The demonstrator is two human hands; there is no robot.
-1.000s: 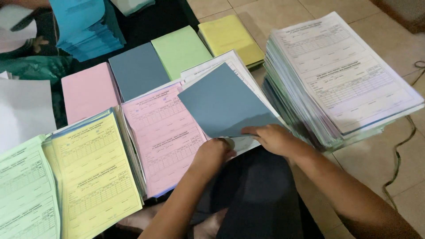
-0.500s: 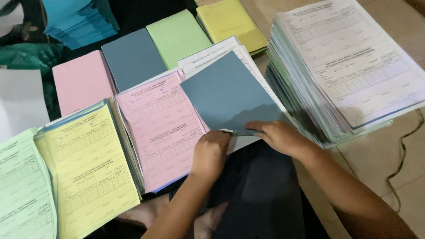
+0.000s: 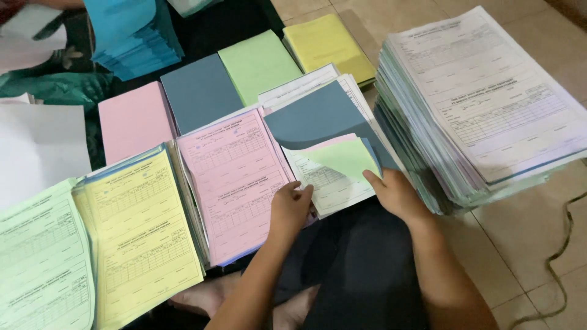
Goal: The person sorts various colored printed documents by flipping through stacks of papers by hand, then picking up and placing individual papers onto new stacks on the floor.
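Fingertips of the right hand (image 3: 400,197) are pinched on the corner of the grey-blue cover sheet (image 3: 321,116), which has been curled up since a moment ago, so green and pink sheets (image 3: 342,157) beneath are exposed. Just left, the left hand (image 3: 290,208) is pressed flat, ungrasping, on the white form (image 3: 327,183). Further left lies a pink form stack (image 3: 235,177).

Slate-blue cover (image 3: 318,113) over green sheet (image 3: 345,160); pink form (image 3: 235,177), yellow form (image 3: 143,232), green form (image 3: 36,269), all ruled grids. White stack (image 3: 489,91), grid-printed.
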